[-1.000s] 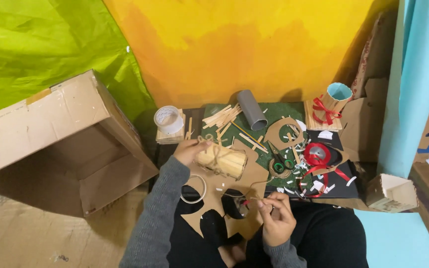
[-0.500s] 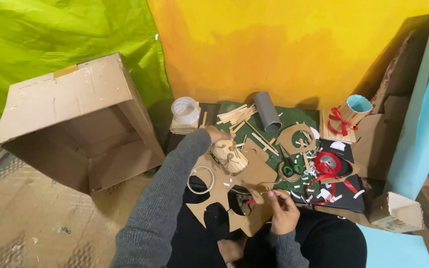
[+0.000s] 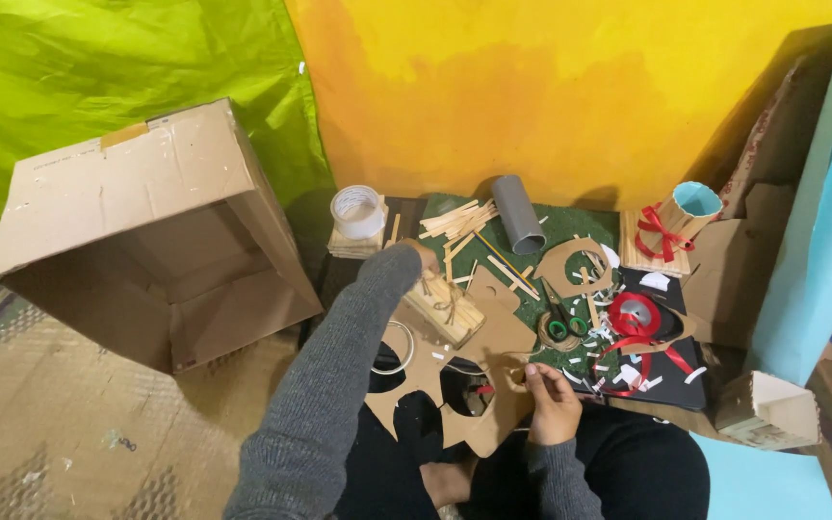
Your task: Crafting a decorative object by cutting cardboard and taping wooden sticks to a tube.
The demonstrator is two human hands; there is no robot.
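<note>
one big cardboard box (image 3: 146, 231) is lying open on its side, well apart from the hands. next to it, cut cardboard pieces (image 3: 464, 385) are lying across the person's lap. the left hand (image 3: 423, 258) is reaching to a little stick bundle (image 3: 445, 306) tied with string; i cannot tell if it is gripping. the right hand (image 3: 553, 403) is pinching something small, with fingers pressed together, beside the green scissors (image 3: 562, 323)

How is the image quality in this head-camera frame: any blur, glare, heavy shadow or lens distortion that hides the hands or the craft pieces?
Head view: sharp overall, no motion blur on the left hand or right hand; even, warm light; no glare; deep shadow inside the open cardboard box and at the right of the yellow backdrop; mild wide-angle bending at the edges; small paper scraps too fine to resolve.
</note>
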